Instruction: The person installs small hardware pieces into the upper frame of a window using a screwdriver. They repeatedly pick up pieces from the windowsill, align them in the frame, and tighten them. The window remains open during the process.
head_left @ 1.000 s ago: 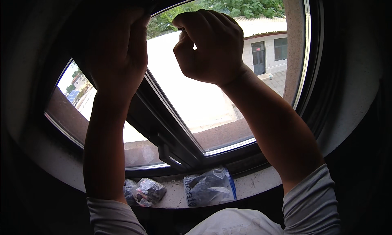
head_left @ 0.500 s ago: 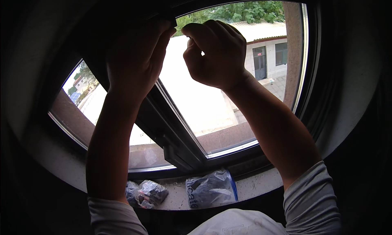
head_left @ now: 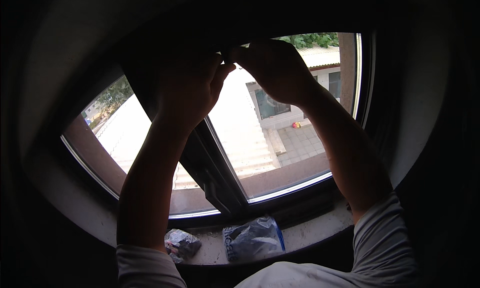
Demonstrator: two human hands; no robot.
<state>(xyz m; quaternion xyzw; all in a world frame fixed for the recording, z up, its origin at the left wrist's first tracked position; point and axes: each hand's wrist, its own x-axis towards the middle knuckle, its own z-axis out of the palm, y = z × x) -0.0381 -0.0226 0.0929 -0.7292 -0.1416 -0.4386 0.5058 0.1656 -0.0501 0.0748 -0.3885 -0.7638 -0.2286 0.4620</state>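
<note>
Both of my arms reach up in front of a dark-framed window (head_left: 220, 173). My left hand (head_left: 187, 90) is raised by the upper part of the middle frame bar, its thumb and finger closed towards each other. My right hand (head_left: 277, 70) is close beside it, fingers bent and tips pinched together in front of the right pane. Between the two sets of fingertips a small dark piece (head_left: 228, 54) shows against the bright glass. Shadow hides what it is and which hand grips it.
A dark window handle (head_left: 210, 190) sticks out low on the middle bar. On the pale sill (head_left: 310, 225) lie a clear zip bag (head_left: 254, 239) with dark contents and a crumpled plastic bag (head_left: 182, 245). Outside are a pale roof (head_left: 237, 123), a building and greenery.
My right hand has come left, so its fingertips now nearly meet those of my left hand. The view has shifted, and both hands appear lower in it.
</note>
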